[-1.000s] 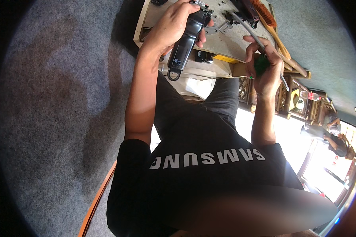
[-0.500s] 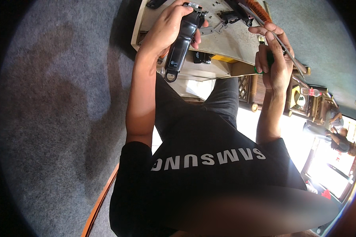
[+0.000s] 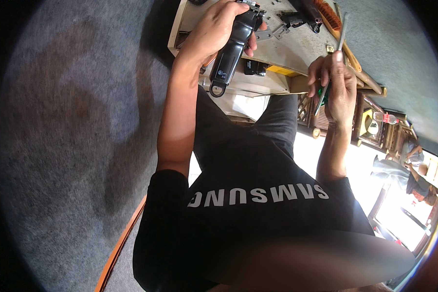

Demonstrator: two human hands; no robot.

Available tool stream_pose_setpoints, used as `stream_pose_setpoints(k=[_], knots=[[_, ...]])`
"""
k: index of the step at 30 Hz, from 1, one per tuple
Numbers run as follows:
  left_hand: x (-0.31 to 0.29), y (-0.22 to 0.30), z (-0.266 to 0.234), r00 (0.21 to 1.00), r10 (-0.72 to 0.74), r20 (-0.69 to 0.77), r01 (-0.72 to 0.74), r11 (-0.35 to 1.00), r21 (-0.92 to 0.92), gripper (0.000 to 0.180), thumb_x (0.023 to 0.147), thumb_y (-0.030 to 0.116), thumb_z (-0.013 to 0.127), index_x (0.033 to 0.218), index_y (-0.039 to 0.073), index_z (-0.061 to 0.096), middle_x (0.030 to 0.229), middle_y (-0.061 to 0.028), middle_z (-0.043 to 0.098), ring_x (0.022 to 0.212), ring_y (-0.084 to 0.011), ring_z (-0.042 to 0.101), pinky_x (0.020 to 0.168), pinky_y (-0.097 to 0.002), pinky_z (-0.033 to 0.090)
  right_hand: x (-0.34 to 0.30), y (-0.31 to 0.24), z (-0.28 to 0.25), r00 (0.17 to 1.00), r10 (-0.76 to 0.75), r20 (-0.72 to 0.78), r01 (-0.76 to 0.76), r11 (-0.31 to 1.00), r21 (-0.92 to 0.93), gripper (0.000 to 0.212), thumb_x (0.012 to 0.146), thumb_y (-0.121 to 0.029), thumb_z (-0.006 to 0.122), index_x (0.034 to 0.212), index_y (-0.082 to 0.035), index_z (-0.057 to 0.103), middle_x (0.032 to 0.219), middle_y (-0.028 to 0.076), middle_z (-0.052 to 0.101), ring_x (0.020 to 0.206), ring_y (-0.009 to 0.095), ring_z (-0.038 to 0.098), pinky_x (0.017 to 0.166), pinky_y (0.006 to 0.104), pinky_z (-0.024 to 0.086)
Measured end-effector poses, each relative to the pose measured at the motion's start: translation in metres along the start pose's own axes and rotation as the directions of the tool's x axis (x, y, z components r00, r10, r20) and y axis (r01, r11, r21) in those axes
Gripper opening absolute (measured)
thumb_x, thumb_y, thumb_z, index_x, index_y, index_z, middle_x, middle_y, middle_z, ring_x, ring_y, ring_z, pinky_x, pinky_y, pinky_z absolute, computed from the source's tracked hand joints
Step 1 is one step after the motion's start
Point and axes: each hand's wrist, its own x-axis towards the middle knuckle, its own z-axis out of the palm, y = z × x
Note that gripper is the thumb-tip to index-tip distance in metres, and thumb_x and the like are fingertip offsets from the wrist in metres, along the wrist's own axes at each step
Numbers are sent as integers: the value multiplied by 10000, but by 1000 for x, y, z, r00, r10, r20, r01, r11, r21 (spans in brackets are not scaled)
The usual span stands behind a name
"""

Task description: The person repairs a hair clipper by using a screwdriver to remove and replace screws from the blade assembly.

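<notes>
A black hair clipper (image 3: pixel 228 57) with a hanging loop at its lower end is in my left hand (image 3: pixel 210 33). My thumb lies by the metal blade head at the top edge, and my fingertips curl round its far side. Over the right end of the workbench, my right hand (image 3: pixel 340 87) is closed on a slim grey metal tool (image 3: pixel 344 33), whose kind I cannot make out. The tool stands nearly upright, its lower end sticking out below my fingers. Something green (image 3: pixel 322 95) shows within my curled fingers, mostly hidden.
On the pale workbench (image 3: pixel 292 51) lie small metal parts (image 3: pixel 279 32), a black piece (image 3: pixel 292 19) and a dark rounded body (image 3: pixel 308 10). A brush (image 3: pixel 329 16) with orange bristles rests at its right. An open compartment below holds a black box (image 3: pixel 254 67). People (image 3: pixel 414 165) are far right.
The metal tool has swung from slanting down to the right to nearly upright, as my right hand turned and closed round it. My left hand and the clipper have shifted slightly right.
</notes>
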Motion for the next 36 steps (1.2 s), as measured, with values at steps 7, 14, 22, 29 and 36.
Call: stream_pose_setpoints(k=[7, 14, 22, 29, 36], knots=[[0, 6, -2, 998, -2, 60, 6, 998, -68, 218, 1029, 214, 415, 1049, 17, 507, 749, -133, 600, 536, -239, 652, 478, -351, 554, 1, -8, 5, 961, 192, 200, -141, 960, -242, 407, 1057, -365, 617, 1270, -28, 700, 561, -37, 534, 412, 38, 431, 421, 223, 319], [0, 5, -7, 995, -43, 94, 51, 995, -84, 241, 1028, 235, 412, 1054, 17, 510, 755, -129, 594, 540, -242, 652, 484, -352, 557, 3, -1, 9, 957, 146, 251, -41, 924, -379, 404, 1064, -313, 607, 1378, -63, 655, 627, -31, 551, 525, 42, 481, 479, 235, 352], [-1, 5, -7, 993, -38, 115, 49, 995, -88, 237, 1025, 237, 414, 1059, 19, 498, 754, -138, 601, 536, -245, 646, 501, -357, 556, 7, 5, 8, 976, 91, 198, -19, 941, -337, 366, 1052, -306, 627, 1343, -96, 695, 687, -18, 613, 545, 36, 486, 486, 231, 342], [-1, 8, -7, 992, -37, 123, 47, 996, -78, 233, 1025, 223, 408, 1053, 8, 492, 759, -143, 605, 533, -248, 643, 502, -362, 554, 11, 5, 8, 970, 154, 190, -77, 928, -364, 348, 1041, -327, 641, 1308, -120, 724, 651, -15, 617, 514, 21, 450, 460, 226, 298], [-1, 8, -6, 990, -38, 133, 52, 994, -101, 248, 1025, 215, 403, 1080, -2, 507, 773, -143, 615, 538, -248, 646, 510, -362, 555, 10, 5, 7, 964, 172, 201, -89, 927, -365, 328, 1045, -307, 635, 1307, -134, 728, 610, -24, 564, 504, 34, 446, 461, 238, 300]])
